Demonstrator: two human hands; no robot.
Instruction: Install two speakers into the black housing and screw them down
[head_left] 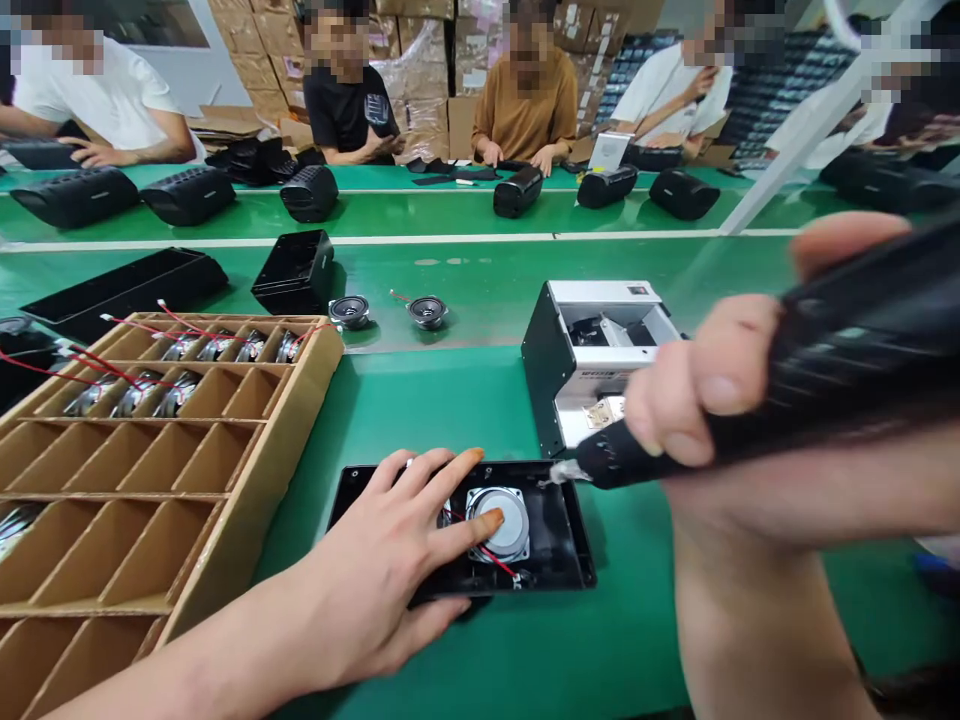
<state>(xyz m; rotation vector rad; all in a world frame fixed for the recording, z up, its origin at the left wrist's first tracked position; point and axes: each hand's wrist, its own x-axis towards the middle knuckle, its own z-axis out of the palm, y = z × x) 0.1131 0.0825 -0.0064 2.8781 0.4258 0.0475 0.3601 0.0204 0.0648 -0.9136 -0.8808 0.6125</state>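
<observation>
Your left hand point(397, 550) lies spread over the black panel point(551, 540), fingers splayed, index fingertip on the silver-backed speaker point(506, 530) set in it, thumb along the near edge. Your right hand point(727, 380) is wrapped round a black power screwdriver point(840, 340), its bit at the panel's far right corner; you cannot tell whether it meets a screw. The panel rests on the green work surface point(427, 410) in front of you. To your left stands a divided cardboard tray point(292, 440) holding wired speakers; beyond the panel, to the right, a boxy machine point(540, 370). Farther off sit two loose speakers point(427, 312) and a black casing point(296, 270).
</observation>
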